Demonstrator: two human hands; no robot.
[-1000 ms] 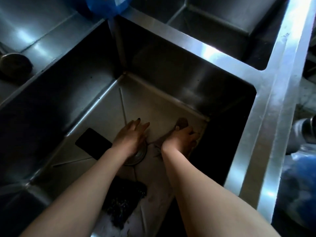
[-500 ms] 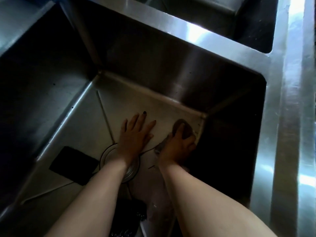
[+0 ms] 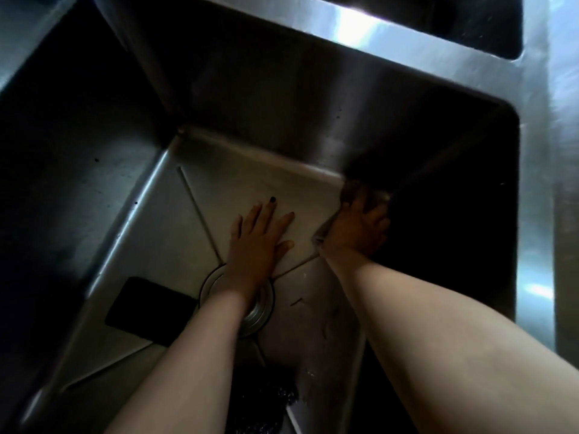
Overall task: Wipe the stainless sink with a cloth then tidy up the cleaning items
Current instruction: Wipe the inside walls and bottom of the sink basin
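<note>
Head view. Stainless sink (image 3: 147, 233) seen from above, both forearms reaching down to the basin floor. Right grip (image 3: 357, 228): a bare hand, fingers curled over a bunched brownish cloth (image 3: 351, 190), pressing it into the far right corner of the floor where the two walls meet. Left grip (image 3: 255, 242): a bare hand, fingers straight and spread, palm flat on the floor just beyond the drain (image 3: 260, 314), holding nothing and apparently bracing. A dark flat rectangle (image 3: 147, 308) lies near the left wall; a dark scouring pad (image 3: 266, 402) lies at the near edge between the forearms.

Step in hand, as judged: wiping, at the corner seam; tidying not yet begun. The next move calls for drawing the cloth along the right wall's seam under steady pressure, then covering the unwiped floor and walls.
</note>
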